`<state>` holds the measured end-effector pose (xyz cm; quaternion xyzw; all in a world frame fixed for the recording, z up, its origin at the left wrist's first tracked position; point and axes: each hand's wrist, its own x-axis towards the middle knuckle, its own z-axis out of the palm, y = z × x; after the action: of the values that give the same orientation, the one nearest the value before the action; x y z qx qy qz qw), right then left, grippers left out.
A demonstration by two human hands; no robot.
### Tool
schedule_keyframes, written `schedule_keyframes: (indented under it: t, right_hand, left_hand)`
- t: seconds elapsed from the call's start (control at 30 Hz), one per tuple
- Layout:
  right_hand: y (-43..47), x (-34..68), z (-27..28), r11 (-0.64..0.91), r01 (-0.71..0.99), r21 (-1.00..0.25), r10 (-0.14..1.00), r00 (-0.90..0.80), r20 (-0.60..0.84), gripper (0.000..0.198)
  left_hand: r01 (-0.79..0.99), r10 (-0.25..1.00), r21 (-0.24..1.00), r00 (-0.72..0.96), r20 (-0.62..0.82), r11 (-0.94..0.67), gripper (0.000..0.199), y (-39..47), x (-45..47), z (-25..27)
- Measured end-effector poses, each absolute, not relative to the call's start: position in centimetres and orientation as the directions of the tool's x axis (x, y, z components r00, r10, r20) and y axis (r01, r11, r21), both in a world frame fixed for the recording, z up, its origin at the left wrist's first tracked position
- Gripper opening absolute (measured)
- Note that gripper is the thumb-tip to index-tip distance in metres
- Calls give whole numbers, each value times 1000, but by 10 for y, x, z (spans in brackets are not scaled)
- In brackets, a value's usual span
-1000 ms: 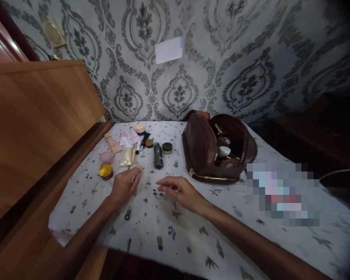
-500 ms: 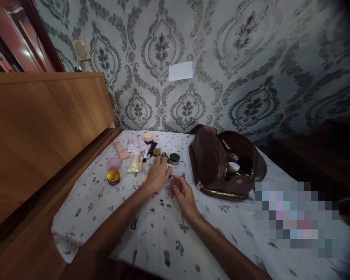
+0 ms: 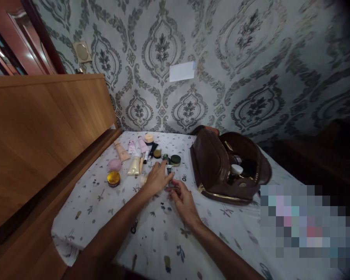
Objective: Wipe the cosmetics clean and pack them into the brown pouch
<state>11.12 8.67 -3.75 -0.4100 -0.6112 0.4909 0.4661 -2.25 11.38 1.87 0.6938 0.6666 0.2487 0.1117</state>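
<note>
In the head view, my left hand (image 3: 156, 179) is closed, its fingers bent around a small white-and-dark item (image 3: 169, 169) that shows beyond its fingertips. Its kind I cannot make out. My right hand (image 3: 184, 200) is close beside it, palm turned inward, with loosely curved fingers apart near the left thumb. Just past the left fingertips are a dark green lidded jar (image 3: 175, 160) and a smaller olive-lidded jar (image 3: 157, 154). A gold tube (image 3: 134, 165) stands left of that hand, and a pale small object (image 3: 143, 179) is partly hidden by it.
Several pink and peach tubes, a peach-lidded jar (image 3: 149, 139), a pink rounded item (image 3: 114, 165) and an amber-lidded jar (image 3: 113, 178) lie at left on the patterned cloth (image 3: 111, 229). An unzipped brown bag (image 3: 207, 167) holds more containers at right. A wooden panel (image 3: 52, 116) borders the left.
My hands stay close together and shift only slightly. More of the small white-and-dark item shows past the left fingertips. The whole view has moved a little.
</note>
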Motion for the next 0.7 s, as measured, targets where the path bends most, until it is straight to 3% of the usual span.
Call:
schedule_keyframes:
  t: [0.3, 0.57, 0.7]
  right_hand:
    - [87, 112, -36, 182, 31, -983, 960, -223, 171, 38]
    - [91, 115, -40, 86, -64, -994, 956, -275, 101, 61]
    - [92, 117, -42, 65, -89, -994, 947, -310, 89, 62]
  left_hand:
    - [860, 989, 509, -43, 140, -34, 49, 109, -22, 29]
    - [807, 996, 590, -24, 89, -33, 52, 112, -33, 27]
    - [847, 991, 528, -18, 132, -55, 42, 115, -40, 29]
